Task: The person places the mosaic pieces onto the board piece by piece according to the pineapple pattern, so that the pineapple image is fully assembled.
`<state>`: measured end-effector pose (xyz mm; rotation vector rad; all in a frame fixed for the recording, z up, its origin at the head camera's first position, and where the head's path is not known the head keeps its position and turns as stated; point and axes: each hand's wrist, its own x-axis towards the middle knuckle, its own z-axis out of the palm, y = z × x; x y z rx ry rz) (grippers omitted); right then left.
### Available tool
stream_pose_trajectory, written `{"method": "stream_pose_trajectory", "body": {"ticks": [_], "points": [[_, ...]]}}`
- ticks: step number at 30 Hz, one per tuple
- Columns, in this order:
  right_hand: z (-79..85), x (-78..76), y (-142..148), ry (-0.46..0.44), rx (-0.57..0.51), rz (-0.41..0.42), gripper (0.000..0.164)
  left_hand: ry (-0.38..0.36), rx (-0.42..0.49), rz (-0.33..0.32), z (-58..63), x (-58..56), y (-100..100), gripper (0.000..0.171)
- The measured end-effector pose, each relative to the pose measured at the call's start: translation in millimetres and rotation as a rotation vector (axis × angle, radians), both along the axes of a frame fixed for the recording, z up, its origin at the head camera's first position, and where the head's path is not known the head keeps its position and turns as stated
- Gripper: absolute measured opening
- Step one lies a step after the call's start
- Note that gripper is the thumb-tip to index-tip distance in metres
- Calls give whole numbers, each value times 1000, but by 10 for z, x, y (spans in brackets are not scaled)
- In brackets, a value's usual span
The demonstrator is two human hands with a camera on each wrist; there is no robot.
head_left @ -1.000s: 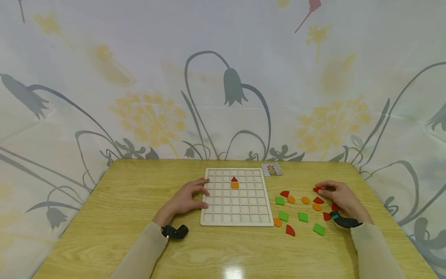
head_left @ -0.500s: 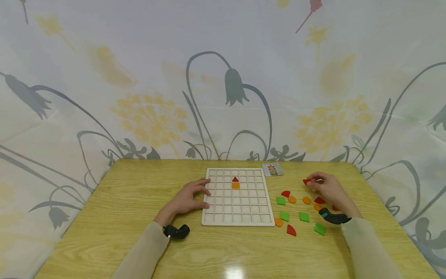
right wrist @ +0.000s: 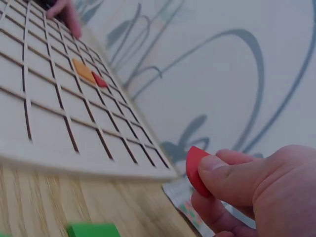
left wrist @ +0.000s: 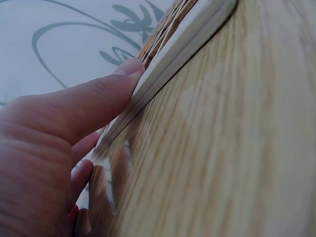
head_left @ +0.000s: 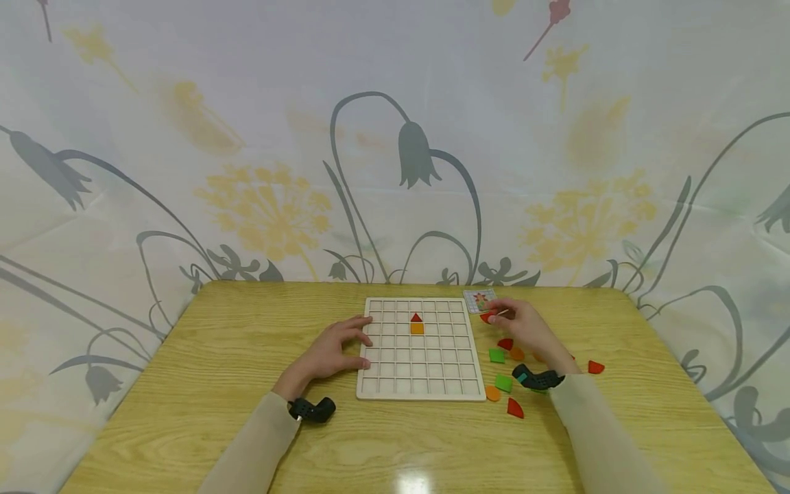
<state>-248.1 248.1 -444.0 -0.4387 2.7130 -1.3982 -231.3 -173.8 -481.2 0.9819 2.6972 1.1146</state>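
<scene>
In the head view, my right grip [head_left: 524, 328] pinches a red piece [head_left: 486, 317], its free side pointing left toward the board [head_left: 435, 385]. The card [head_left: 475, 300] lies just beyond; a green square [head_left: 496, 355] is nearer me. My left grip [head_left: 328, 353] is relaxed, fingers spread on the board's left edge. Half a second ago the red piece and my right grip were farther right, well apart from the card; my left grip hasn't moved.

In the left wrist view, my thumb touches the board's edge, which looks stiff.

In the right wrist view, the red piece juts past my thumb. I judge it light, rigid, smooth, maybe slightly slippery, hardly fragile; pinching near its rim should suit.
</scene>
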Motion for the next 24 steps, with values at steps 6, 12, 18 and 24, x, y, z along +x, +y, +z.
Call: {"method": "stream_pose_trajectory", "body": {"ticks": [6, 12, 18, 24], "points": [[-56, -95, -268, -54, -126, -6, 17, 7, -2, 0, -10, -7, 2, 25], [-79, -113, -499, -40, -187, -35, 11, 14, 0, -2, -15, -9, -2, 24], [-142, -144, -673, 62, -153, 23, 13, 13, 0, 1, 6, 0, 1, 24], [-236, -165, -817, 40, -160, 58, 9, 10, 2, 0, 5, 0, 1, 25]]}}
